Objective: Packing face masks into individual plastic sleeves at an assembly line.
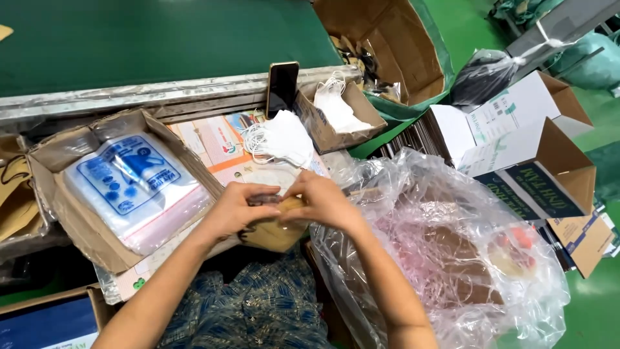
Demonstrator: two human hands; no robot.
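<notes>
Item in hand: one small tan packet [284,208], flat, held low over the worktop [213,139] in front of the person, just below the loose heap of white face masks [284,137]. Risk, by my judgement: the packet is pinched only at its edges, so a slack finger could let it drop into the gap by the blue patterned clothing [258,310]; the crinkled clear plastic bag [445,258] lies right against the right forearm and could snag or drag along if that arm swings; the dark phone [282,87] stands propped upright on its end behind the masks and looks easy to topple with a reach. Left hand [236,208]: grip narrow, fingers curled round the packet's left end, thumb on top. Right hand [320,200]: grip narrow likewise, fingertips closed on the packet's right upper edge, the two hands nearly touching. What sits between the fingers beyond the tan face I cannot tell. Surroundings: open cardboard tray [84,213] of clear printed pouches [132,187] at left; small open carton [332,113] with more white masks behind; large empty brown box [387,45] beyond it; white and brown cartons [536,148] at right; green conveyor belt [161,39] along the far side.
</notes>
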